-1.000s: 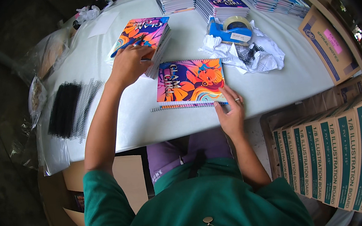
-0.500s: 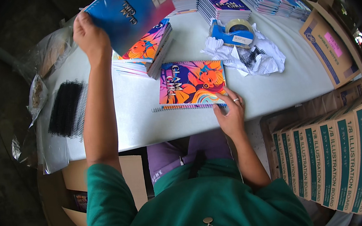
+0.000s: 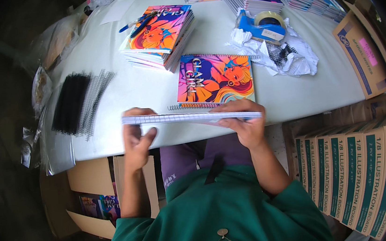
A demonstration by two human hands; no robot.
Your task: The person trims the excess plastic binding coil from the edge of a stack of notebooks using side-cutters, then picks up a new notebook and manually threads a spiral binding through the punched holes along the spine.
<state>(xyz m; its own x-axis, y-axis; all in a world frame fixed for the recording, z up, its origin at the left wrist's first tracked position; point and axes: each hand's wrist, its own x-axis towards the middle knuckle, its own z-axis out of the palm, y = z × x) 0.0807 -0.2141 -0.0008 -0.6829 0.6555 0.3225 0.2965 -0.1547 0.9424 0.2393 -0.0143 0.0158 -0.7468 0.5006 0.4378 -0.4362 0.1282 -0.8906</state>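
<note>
From my remote post, I saw a wide table under a pale, glossy cover [image 3: 312,94]. At its right stood a row of tan-and-green cardboard packs [image 3: 349,170]. Above them, a tan carton with a pink label [image 3: 360,56] hid its contents; below left, an open brown cardboard carton [image 3: 89,171] held colourful notebooks [image 3: 101,205]. Tall notebook stacks [image 3: 253,3] filled the far side. A nearer, uneven stack with an orange-and-purple cover on top [image 3: 160,34] carried dark pens [image 3: 143,26]; I could not tell whether its books were coiled. An orange-and-purple notebook [image 3: 217,78] lay flat, metal coils showing along its far and near edges, so that part seemed done. Just nearer, the left hand [image 3: 136,138] and right hand [image 3: 245,122] were clamped on opposite ends of a thin white-edged notebook [image 3: 188,117], seen edge-on; I made out no coil there. Black wire coils [image 3: 71,102] lay apparently unused at left.
</note>
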